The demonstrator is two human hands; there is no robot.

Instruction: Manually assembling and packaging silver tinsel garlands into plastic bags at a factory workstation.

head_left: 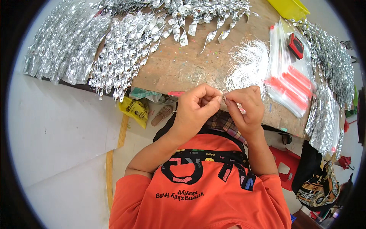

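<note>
At the table's near edge, in front of my chest, both hands meet fingertip to fingertip. My left hand (pixel 197 106) is closed in a pinch, thumb against forefinger. My right hand (pixel 247 107) pinches too, its thumb and forefinger almost touching the left ones. Between the tips is a tiny pale thing, too small to name. Just beyond my right hand lies a loose bundle of white string (pixel 248 63). Right of it is a stack of clear plastic bags (pixel 292 89) with red strips. Shiny silver twisted spirals (pixel 127 49) hang over the table edge at left.
The worn wooden table (pixel 173 70) carries more silver spirals (pixel 328 57) at right. A red and black device (pixel 296 46) sits on the bags, with a yellow basin (pixel 291 9) behind. Below the edge hangs a yellow bag (pixel 135 110); a patterned backpack (pixel 320 187) is at lower right.
</note>
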